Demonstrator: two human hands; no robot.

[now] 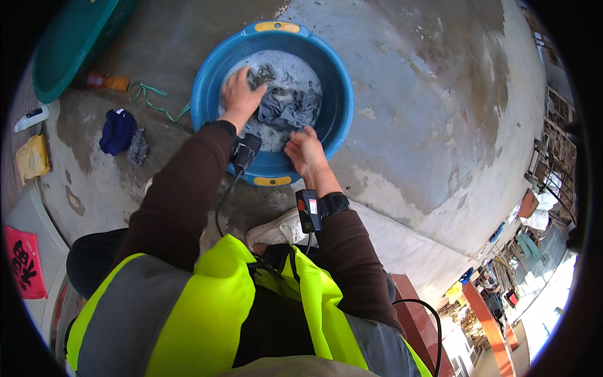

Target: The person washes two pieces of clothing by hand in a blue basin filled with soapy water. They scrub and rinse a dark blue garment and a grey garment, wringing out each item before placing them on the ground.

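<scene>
A round blue plastic basin (343,94) with yellow handle inserts holds sudsy water. Wet dark grey cloth (287,110) lies in the suds, partly under the foam. My left hand (241,94) is over the left side of the water, thumb and fingers apart, beside the cloth, with nothing seen in its grasp. At the near side of the basin is my right hand (305,150), palm partly turned up, fingers slightly curled and apart, close to the cloth's lower edge. Whether its fingertips touch the cloth is not clear.
A green tub (70,47) stands at upper left. Left of the basin lie a green cord (153,103), an orange packet (115,83), a navy cloth (117,132), a grey mesh scrubber (137,147), a white bottle (32,118) and a yellow packet (33,158). My shoe (278,231) is near the basin.
</scene>
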